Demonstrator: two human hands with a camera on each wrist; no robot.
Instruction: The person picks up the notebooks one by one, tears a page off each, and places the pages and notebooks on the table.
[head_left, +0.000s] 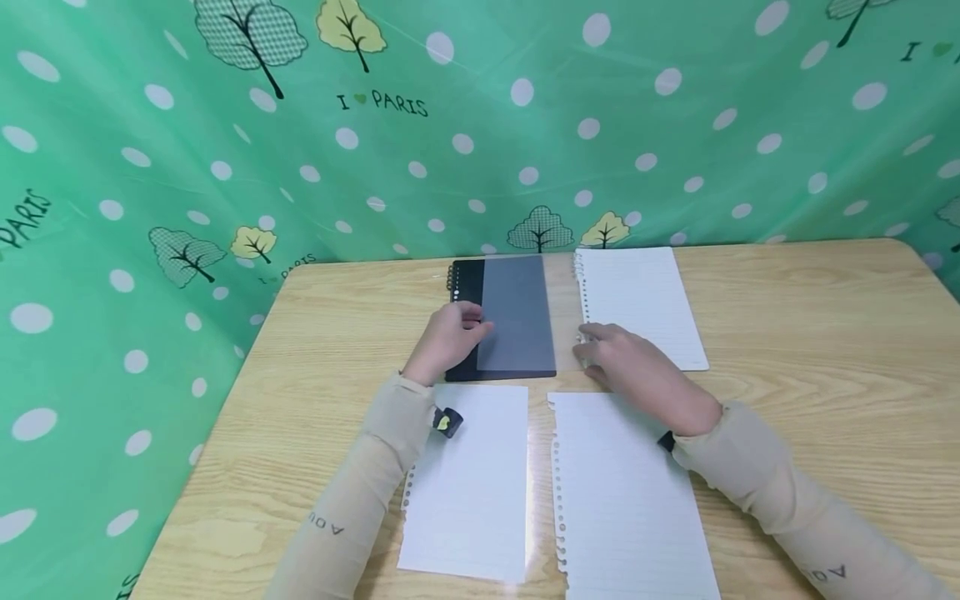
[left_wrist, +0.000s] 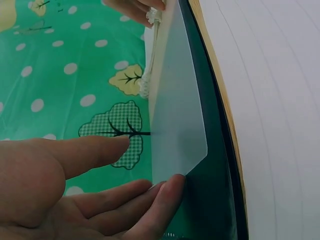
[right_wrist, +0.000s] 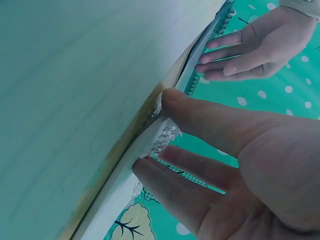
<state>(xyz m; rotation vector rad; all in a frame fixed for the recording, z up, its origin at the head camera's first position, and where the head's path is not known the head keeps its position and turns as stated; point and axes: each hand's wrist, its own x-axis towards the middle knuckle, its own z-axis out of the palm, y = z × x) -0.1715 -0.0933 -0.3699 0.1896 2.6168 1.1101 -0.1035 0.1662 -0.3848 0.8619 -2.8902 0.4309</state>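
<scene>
Side by side at the back of the table lie a black spiral notebook [head_left: 467, 283] and a lined notebook [head_left: 637, 292] with white rings [head_left: 578, 268]. A translucent plastic cover [head_left: 517, 312] lies folded out leftward from the white rings over the black notebook. My left hand [head_left: 452, 337] is above the black notebook; in the left wrist view its fingertips [left_wrist: 176, 181] touch the cover's edge, thumb apart. With curled fingers my right hand [head_left: 622, 362] holds the lined notebook at its white rings. In the right wrist view its thumb and fingertips are at the binding [right_wrist: 165, 137].
Nearer on the table [head_left: 810, 350] are two loose sheets with ragged holes: a left sheet [head_left: 476, 500] and a larger right lined sheet [head_left: 630, 500]. My forearms pass over parts of them. A green dotted cloth [head_left: 480, 108] hangs behind and to the left.
</scene>
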